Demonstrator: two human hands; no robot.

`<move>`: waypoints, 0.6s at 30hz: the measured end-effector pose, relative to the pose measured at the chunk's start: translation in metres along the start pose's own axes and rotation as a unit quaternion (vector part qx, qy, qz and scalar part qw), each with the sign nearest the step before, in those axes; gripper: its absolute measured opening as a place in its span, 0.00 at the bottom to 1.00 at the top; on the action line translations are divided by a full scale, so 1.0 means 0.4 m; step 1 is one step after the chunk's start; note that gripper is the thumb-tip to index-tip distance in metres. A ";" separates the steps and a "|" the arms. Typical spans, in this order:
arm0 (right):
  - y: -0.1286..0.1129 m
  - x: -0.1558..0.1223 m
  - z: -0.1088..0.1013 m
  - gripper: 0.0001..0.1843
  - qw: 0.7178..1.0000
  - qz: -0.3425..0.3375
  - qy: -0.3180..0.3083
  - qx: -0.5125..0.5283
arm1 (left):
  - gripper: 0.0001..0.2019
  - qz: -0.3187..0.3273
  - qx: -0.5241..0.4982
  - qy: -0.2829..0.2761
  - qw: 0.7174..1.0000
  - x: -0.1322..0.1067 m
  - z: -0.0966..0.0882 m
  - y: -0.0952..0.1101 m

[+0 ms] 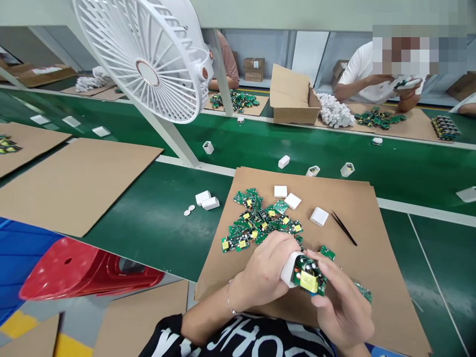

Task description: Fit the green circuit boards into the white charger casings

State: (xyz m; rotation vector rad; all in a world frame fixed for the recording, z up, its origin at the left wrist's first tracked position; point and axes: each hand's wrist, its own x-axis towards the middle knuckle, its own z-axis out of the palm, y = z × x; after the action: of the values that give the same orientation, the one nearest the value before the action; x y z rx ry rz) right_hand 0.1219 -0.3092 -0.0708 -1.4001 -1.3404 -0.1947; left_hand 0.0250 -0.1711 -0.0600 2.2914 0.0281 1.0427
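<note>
My left hand (266, 270) is closed around a white plastic housing (288, 271). A green circuit board (309, 277) with a yellow transformer sits at the housing's open end, partly inside or right against it; I cannot tell how deep. The fingers and thumb of my right hand (344, 292) grip the board's outer end. Just beyond my hands lies a pile of circuit boards (256, 220) on a cardboard sheet (357, 198). Loose boards (327, 252) lie close to my right hand. White housings (319, 216) and black tweezers (343, 228) rest farther back on the cardboard.
A white fan (148, 72) stands on the left. Two white housings (210, 203) and small white discs (189, 210) lie on the green table. Housings (347, 169) sit along the green belt (245, 148). Across it, people (366, 74) work near a cardboard box (295, 111). A red stool (67, 270) stands lower left.
</note>
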 end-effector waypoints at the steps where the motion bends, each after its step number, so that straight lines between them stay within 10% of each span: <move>1: -0.002 0.003 -0.002 0.22 1.000 0.000 -0.003 -0.003 | 0.09 0.004 0.004 0.000 1.000 0.000 0.000 0.000; 18: 0.008 0.016 0.013 0.23 0.999 -0.010 -0.048 -0.022 | 0.08 -0.026 0.012 -0.014 0.999 -0.012 0.007 -0.003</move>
State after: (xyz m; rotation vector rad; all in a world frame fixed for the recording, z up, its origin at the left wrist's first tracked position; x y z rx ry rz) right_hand 0.1237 -0.3006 -0.0696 -1.4492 -1.4372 -0.1736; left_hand 0.0240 -0.1730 -0.0653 2.3138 0.0885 0.9887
